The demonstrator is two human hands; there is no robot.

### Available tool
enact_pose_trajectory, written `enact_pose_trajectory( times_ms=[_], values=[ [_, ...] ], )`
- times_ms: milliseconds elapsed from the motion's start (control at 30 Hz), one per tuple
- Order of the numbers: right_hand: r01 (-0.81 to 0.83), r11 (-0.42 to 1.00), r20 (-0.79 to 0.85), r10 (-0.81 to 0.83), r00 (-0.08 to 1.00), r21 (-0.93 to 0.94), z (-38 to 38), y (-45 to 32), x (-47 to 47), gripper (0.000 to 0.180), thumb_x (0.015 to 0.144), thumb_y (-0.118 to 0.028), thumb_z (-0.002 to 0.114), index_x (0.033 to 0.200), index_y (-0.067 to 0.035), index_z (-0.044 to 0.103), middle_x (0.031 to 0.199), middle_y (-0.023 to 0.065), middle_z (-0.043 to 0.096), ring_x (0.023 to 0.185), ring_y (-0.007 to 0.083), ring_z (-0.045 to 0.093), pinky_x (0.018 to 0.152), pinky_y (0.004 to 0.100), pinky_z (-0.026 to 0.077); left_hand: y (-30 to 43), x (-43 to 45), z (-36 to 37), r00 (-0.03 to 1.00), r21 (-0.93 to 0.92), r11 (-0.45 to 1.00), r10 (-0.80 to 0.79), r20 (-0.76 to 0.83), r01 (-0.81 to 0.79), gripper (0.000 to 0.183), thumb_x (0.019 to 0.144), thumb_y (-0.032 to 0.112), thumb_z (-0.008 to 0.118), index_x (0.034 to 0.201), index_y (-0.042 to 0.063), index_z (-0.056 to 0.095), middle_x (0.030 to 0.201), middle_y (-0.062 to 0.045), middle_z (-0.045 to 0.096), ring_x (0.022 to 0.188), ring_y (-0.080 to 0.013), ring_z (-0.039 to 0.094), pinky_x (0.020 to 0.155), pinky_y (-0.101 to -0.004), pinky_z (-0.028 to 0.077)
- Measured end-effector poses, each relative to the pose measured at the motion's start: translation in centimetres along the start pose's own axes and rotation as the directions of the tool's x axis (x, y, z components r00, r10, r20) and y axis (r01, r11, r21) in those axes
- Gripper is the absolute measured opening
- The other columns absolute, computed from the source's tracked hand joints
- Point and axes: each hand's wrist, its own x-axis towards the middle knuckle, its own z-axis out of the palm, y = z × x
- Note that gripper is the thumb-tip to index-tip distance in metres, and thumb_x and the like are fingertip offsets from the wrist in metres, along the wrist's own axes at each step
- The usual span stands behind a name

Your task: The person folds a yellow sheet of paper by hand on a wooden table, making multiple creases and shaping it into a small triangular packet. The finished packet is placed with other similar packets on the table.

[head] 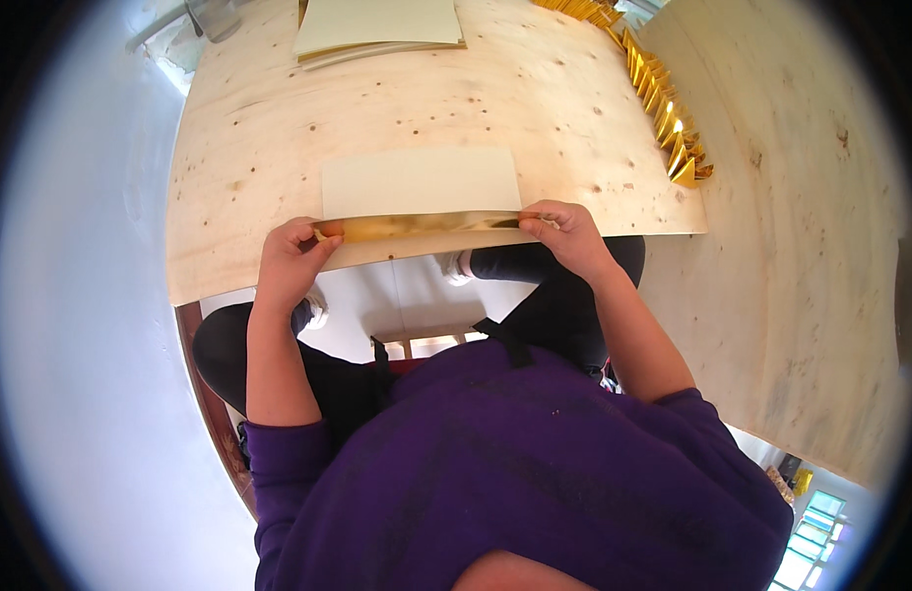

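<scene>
A sheet of paper, pale on its flat part [420, 179], lies on the plywood table near the front edge. Its near edge is turned up as a shiny gold strip [419, 226]; whether sheet and strip are one piece is hard to tell. My left hand [293, 255] pinches the strip's left end between thumb and fingers. At the right end, my right hand [563, 229] pinches it the same way.
A stack of pale and gold sheets [378, 26] lies at the table's far side. Folded gold paper pieces [659, 96] stand in a row along the right edge. A clear container [218, 18] is at the far left. Another plywood surface [766, 221] adjoins on the right.
</scene>
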Motion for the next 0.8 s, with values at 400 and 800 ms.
enact_pose_trajectory(
  times_ms=[400,800],
  values=[
    [-0.117,0.99,-0.186,0.13,0.974,0.08,1.6,0.3,1.3,0.015,0.093,-0.012,0.065,0.095,0.002,0.067,0.077,-0.0022,0.063,0.069,0.0046,0.054,0.065,0.0213,0.045,0.0,0.0,1.3,0.981,-0.093,0.996,-0.017,-0.191,0.0,0.017,0.086,0.015,0.073,0.083,-0.002,0.069,0.067,0.005,0.055,0.064,-0.0041,0.045,0.058,-0.0223,0.038],
    [-0.205,0.969,-0.33,0.15,0.932,-0.138,2.3,-0.4,2.6,0.055,0.08,-0.014,0.077,0.127,0.0,0.051,0.066,0.0042,0.062,0.06,0.0106,0.056,0.058,0.0254,0.045,1.7,1.7,2.9,0.941,0.302,0.941,-0.048,-0.334,0.155,0.021,0.084,0.017,0.075,0.079,-0.002,0.065,0.061,-0.002,0.06,0.055,-0.0087,0.053,0.053,-0.0254,0.041]
  ],
)
